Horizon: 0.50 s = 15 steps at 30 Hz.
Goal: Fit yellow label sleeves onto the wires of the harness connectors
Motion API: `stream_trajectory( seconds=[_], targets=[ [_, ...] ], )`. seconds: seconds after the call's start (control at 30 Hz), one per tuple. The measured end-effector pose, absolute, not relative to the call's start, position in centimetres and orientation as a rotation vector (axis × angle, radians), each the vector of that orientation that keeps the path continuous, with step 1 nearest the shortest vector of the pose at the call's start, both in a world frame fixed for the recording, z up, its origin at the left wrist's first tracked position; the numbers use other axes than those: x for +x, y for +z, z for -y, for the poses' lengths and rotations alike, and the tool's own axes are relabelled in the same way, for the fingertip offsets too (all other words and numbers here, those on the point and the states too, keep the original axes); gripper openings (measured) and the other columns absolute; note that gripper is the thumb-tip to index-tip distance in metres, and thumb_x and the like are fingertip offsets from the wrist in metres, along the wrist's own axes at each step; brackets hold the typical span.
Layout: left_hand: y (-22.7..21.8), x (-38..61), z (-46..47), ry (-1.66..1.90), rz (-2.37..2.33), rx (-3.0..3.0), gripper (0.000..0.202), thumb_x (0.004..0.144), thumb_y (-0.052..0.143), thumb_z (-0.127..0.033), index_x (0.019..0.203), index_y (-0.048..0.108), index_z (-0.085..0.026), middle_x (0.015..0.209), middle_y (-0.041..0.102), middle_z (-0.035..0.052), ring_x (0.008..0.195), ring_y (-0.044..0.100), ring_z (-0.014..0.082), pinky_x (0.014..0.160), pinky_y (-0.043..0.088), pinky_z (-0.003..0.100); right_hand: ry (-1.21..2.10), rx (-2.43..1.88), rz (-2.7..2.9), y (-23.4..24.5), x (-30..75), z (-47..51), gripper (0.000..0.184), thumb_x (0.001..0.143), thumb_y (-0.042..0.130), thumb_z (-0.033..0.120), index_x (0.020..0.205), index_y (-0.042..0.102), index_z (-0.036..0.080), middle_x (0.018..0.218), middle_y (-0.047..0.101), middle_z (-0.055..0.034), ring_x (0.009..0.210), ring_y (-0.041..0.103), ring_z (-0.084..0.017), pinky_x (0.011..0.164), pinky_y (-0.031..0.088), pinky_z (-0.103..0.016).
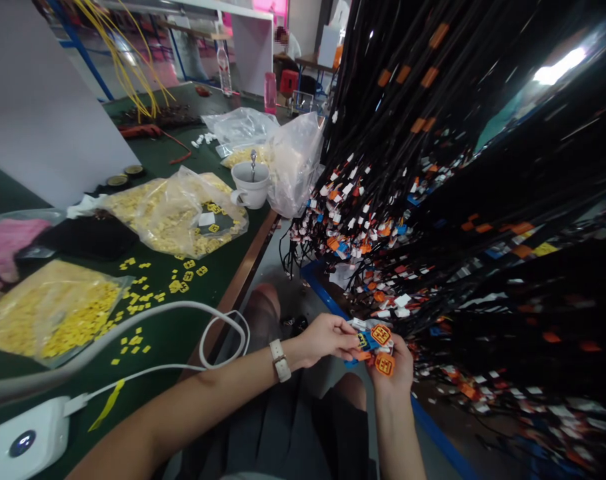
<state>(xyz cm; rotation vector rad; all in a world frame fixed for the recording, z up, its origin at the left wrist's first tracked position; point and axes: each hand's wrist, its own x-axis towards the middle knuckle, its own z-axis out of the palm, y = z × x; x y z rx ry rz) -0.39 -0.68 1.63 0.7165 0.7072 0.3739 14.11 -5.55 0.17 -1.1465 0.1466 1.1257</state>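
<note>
My right hand (400,367) is closed round a bunch of wire connectors above my lap. Two orange connectors (381,334) face up with their slotted ends showing, and a blue connector (367,341) sits beside them. White connector pieces show among them. The fingers of my left hand (325,340), with a pale watch strap on the wrist, pinch at the blue connector's yellow-marked end. A small yellow piece may be between these fingertips; it is too small to make out.
Black cable bundles (383,147) with many connectors hang at the right. The green table (167,347) at the left bears bags of yellow pieces (77,313), loose yellow pieces, a white mug (251,185), a white power bank (27,440) and its cable. A person (289,47) sits far back.
</note>
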Motion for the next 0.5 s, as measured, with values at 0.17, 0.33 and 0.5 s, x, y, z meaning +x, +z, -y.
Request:
stream_trajectory(
  seconds=[0.17, 0.33, 0.5],
  targets=[
    [1.54, -0.40, 0.73, 0.380, -0.711, 0.741, 0.048, 0.047, 0.082, -0.039, 0.077, 0.061, -0.009, 0.066, 0.065, 0.0052, 0.058, 0.062, 0.0126, 0.060, 0.049, 0.026, 1.138, -1.140, -0.070, -0.12, 14.33, 5.71, 0.010, 0.050, 0.061, 0.017, 0.059, 0.056, 0.017, 0.053, 0.059, 0.0039, 0.048, 0.056, -0.012, 0.048, 0.050, -0.023],
    [1.59, -0.35, 0.66, 0.373, -0.760, 0.871, 0.038, 0.055, 0.077, -0.038, 0.076, 0.067, -0.008, 0.066, 0.066, 0.0050, 0.055, 0.059, 0.0101, 0.059, 0.048, 0.024, 1.149, -1.126, -0.113, 0.13, 14.14, 5.69, 0.015, 0.047, 0.061, 0.016, 0.063, 0.059, 0.016, 0.056, 0.062, 0.0019, 0.050, 0.058, -0.012, 0.048, 0.051, -0.021],
    [1.32, -0.22, 0.74, 0.433, -0.762, 1.038, 0.031, 0.061, 0.073, -0.035, 0.076, 0.068, -0.008, 0.065, 0.065, 0.0048, 0.053, 0.055, 0.0090, 0.054, 0.045, 0.022, 1.154, -1.142, -0.134, 0.12, 14.25, 5.76, 0.013, 0.049, 0.059, 0.014, 0.062, 0.059, 0.017, 0.055, 0.062, 0.0019, 0.048, 0.058, -0.013, 0.047, 0.051, -0.022]
  ],
)
